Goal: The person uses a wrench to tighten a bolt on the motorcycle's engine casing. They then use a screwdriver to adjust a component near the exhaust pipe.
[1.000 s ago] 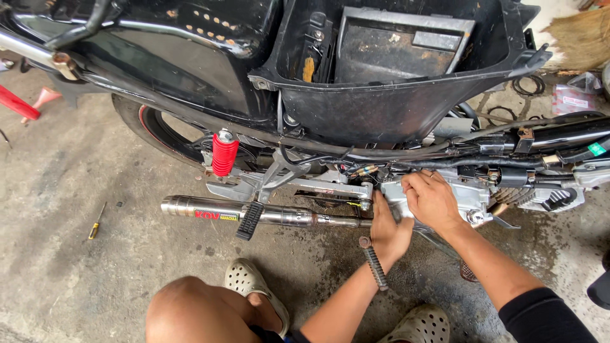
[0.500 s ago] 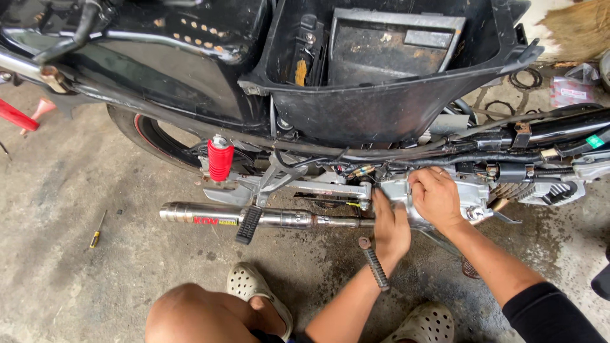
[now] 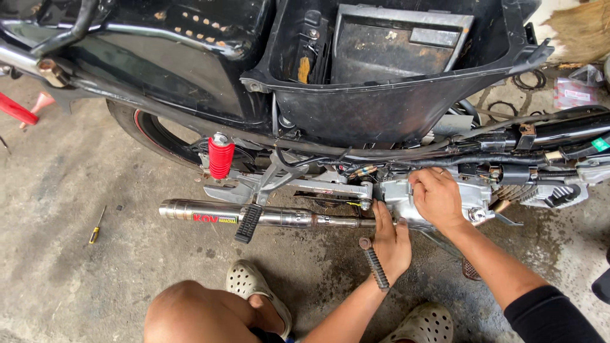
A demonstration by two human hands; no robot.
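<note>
Resting unmoved: hands (image 3: pixel 413 219) on engine case (image 3: pixel 406 197).

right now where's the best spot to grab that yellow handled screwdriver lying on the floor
Judging by how it lies, take the screwdriver by its yellow handle, the end nearer the person, coming straight down from above. It lies flat on bare concrete floor, apart from the exhaust pipe, and the handle is its thickest part; the shaft is thin.

The person's right arm wears a black sleeve (image 3: pixel 549 314) ending short of the wrist, and the right hand (image 3: pixel 437 197) carries a thin ring (image 3: pixel 441 171) on one finger. The left hand (image 3: pixel 391 244) and forearm are bare. Both feet wear pale, perforated clogs (image 3: pixel 254 295), and one knee is bare.
</note>
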